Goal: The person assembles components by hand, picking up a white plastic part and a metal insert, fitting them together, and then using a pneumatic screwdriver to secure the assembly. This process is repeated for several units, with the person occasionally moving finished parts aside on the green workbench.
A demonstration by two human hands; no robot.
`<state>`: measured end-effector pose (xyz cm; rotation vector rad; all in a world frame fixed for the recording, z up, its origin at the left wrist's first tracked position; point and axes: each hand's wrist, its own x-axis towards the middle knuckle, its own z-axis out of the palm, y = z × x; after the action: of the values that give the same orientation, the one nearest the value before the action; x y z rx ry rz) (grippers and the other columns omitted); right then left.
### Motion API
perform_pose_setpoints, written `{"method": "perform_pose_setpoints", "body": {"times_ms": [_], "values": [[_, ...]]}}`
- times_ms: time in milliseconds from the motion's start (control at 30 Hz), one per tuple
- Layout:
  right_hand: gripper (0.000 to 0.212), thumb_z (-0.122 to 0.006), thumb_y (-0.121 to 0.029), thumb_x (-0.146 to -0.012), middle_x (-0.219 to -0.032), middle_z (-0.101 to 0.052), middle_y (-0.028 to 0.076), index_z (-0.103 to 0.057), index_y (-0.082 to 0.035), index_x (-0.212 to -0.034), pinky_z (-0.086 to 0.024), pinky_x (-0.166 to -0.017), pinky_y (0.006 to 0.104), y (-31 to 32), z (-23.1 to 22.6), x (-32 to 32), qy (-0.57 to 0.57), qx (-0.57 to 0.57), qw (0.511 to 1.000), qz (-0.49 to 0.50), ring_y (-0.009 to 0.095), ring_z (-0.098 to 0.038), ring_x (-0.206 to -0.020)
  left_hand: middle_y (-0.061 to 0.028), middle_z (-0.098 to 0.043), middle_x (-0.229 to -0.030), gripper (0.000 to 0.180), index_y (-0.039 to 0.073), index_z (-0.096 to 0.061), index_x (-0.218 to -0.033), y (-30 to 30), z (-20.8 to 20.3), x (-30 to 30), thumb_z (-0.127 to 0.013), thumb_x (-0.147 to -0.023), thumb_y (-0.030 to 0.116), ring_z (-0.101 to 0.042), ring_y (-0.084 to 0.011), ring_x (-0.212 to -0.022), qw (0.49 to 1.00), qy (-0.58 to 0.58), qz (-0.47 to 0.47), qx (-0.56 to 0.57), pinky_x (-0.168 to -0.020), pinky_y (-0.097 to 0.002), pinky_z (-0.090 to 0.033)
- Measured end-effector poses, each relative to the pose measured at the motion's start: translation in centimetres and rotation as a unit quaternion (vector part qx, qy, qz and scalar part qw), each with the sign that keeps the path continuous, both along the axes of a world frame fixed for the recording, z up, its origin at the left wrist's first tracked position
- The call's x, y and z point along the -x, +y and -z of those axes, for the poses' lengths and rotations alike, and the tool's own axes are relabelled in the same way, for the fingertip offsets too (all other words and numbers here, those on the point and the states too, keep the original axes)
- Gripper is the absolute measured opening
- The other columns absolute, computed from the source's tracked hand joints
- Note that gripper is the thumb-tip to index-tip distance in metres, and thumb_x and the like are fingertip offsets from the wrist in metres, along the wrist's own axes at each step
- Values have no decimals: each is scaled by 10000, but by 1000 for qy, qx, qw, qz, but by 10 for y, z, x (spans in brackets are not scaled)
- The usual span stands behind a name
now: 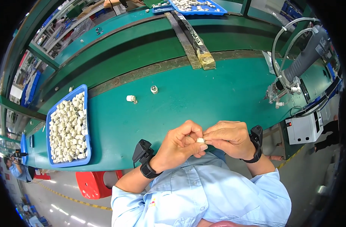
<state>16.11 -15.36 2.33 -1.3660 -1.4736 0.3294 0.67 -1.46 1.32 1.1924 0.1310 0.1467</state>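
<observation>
Close to the table's near edge, my left hand [183,140] and my right hand [230,139] meet at the fingertips. Between them is a small white cylindrical part [200,140], pinched by my left fingers. My right thumb and fingers press together at its right side; whatever they grip there is too small to make out. Farther off on the green table [173,102] lie two loose parts of similar look: a white cylinder on its side [131,98] and an upright one with a dark, metallic top [154,89].
A blue tray [88,140] heaped with white cylindrical parts stands at left. A grey tool on a metal mount with hoses [305,56] rises at right, above a white box [305,128]. Two taped bars [195,41] cross the back ledge. A red stool [91,185] stands below.
</observation>
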Motion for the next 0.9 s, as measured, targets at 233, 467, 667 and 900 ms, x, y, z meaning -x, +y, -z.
{"method": "perform_pose_setpoints", "body": {"times_ms": [233,467,667,900], "values": [[154,-716,42,-713,-836,-710,83,-725,-22,-853,-524,-593,259,2,-4,-7,-50,10,998,-37,187,-677,-727,-57,-598,-897,244,18,-455,-993,2,7,-3,-638,-853,-61,-669,-126,-796,994,-18,17,-106,-655,-231,-569],[139,-730,7,-716,-816,-701,73,-717,-33,-848,-520,-593,254,0,-9,-14,-15,74,996,-49,178,-673,-717,-58,-611,-882,272,17,-451,-989,0,2,-5,-665,-836,-52,-659,-95,-783,978,9,2,-209,-650,-216,-546],[131,-732,16,-707,-831,-702,74,-698,-14,-830,-522,-618,239,-5,-11,-8,73,151,986,1,153,-678,-721,-52,-621,-855,277,7,-478,-993,1,6,-11,-690,-820,-37,-650,-75,-776,947,-24,-13,-321,-634,-209,-531],[204,-720,21,-741,-854,-699,86,-609,4,-912,-533,-670,248,-12,7,-5,156,144,974,77,137,-683,-761,-57,-643,-845,162,21,-606,-863,5,18,-32,-739,-771,13,-655,-151,-732,904,-102,-8,-414,-618,-255,-516]]}}
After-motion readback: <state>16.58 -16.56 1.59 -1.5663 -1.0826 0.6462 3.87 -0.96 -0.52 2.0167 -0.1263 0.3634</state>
